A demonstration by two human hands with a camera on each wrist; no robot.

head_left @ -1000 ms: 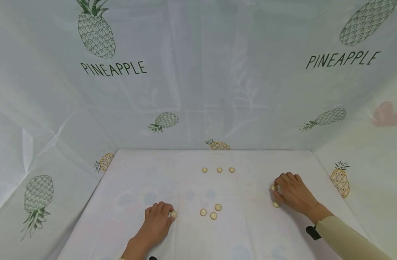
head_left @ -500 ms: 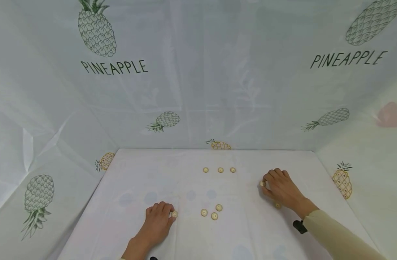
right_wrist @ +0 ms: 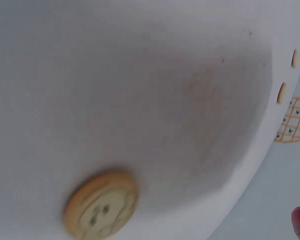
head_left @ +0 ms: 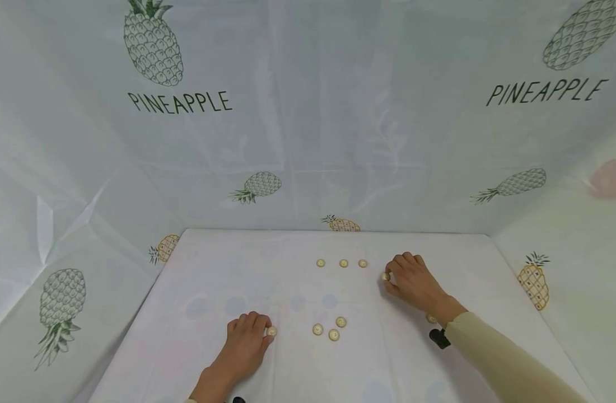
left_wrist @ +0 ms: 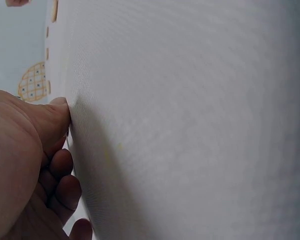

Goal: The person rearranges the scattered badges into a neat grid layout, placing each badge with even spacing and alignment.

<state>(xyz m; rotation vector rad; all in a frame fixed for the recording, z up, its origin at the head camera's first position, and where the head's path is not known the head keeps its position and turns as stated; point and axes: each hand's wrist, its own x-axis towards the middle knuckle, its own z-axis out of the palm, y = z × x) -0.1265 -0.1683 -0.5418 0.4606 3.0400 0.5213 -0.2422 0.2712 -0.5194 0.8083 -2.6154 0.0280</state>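
Our right hand [head_left: 414, 278] pinches a small round cream wooden button [head_left: 385, 276] at three o'clock of the button row [head_left: 343, 263]; our left hand [head_left: 246, 340] pinches another button [head_left: 271, 331]. We judge them light, stiff, slippery: grip the rims

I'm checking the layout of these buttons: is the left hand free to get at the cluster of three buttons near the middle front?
Probably yes. The left hand rests beside the three buttons, with only bare tablecloth between them, though its fingers already touch one button.

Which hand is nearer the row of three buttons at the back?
Right. The right hand is just right of the row of three buttons; the left hand rests nearer the front, left.
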